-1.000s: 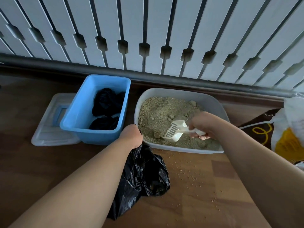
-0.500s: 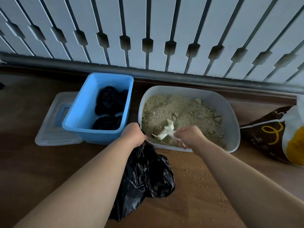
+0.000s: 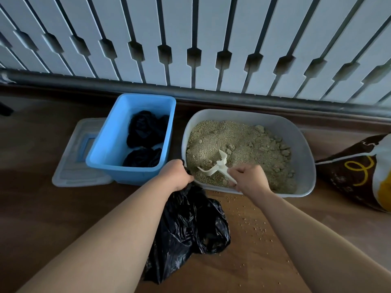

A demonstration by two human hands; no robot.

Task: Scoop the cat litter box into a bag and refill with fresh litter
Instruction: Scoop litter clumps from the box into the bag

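A white litter box (image 3: 304, 144) full of beige clumpy litter (image 3: 249, 142) sits on the wooden floor by the wall. My right hand (image 3: 249, 178) grips the handle of a white slotted scoop (image 3: 218, 166), whose head digs into the litter at the box's near left corner. My left hand (image 3: 176, 175) is closed on the gathered top of a black plastic bag (image 3: 190, 227), which hangs and lies on the floor just in front of the box. A brown, white and yellow litter sack (image 3: 359, 172) lies at the right.
A blue plastic bin (image 3: 110, 144) holding tied black bags (image 3: 146, 127) stands left of the litter box, with a clear lid (image 3: 74, 166) on the floor beside it. Spilled grains (image 3: 251, 220) dot the floor. A white slatted panel (image 3: 190, 39) and grey rail run behind.
My right hand has pulled the scoop from the box's middle to its near left corner and turned it on edge. My left hand has kept hold of the bag.
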